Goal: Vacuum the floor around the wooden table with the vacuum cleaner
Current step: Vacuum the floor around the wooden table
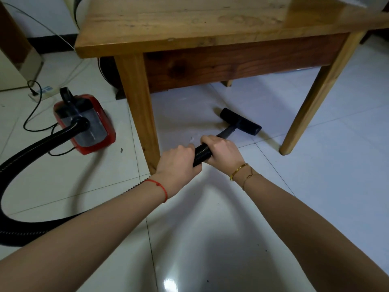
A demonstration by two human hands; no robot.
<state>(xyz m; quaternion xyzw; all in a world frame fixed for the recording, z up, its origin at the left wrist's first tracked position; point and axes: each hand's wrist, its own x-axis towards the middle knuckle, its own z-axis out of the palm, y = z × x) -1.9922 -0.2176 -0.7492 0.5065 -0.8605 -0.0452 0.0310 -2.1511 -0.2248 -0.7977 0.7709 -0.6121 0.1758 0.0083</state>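
— Any brand or label readable on the red vacuum cleaner (pixel 84 123)?
— None legible.
— The hands?
— Left hand (pixel 176 163) and right hand (pixel 223 152) both grip the black hose (pixel 202 153); its nozzle (pixel 240 121) lies on the floor (pixel 210 239) under the wooden counter (pixel 189 24).

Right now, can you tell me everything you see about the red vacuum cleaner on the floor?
The vacuum cleaner is a small red canister with a black carry handle on top and a clear, greyish front bin. It sits on the white tiled floor, left of the wooden table's near leg. A ribbed black hose plugs into its front, curving away toward the hands. A thin black cord trails back to a white power strip. No hand touches the body.
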